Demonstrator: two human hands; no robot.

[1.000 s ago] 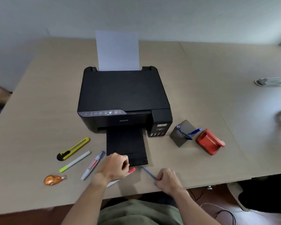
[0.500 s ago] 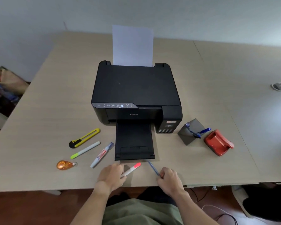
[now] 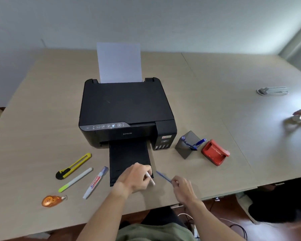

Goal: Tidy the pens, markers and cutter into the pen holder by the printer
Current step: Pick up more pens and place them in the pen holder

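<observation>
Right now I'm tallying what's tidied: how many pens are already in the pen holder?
2, both blue: one pen leans toward the printer, the other pen leans toward the red hole punch. The pen holder is opaque, so more could be hidden inside.

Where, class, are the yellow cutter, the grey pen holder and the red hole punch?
yellow cutter [image 3: 74, 165]: head view, middle of its yellow body.
grey pen holder [image 3: 185, 148]: head view, its near grey wall.
red hole punch [image 3: 214, 152]: head view, its red top.

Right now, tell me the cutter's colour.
Yellow with a black end; the cutter shows in the head view.
</observation>
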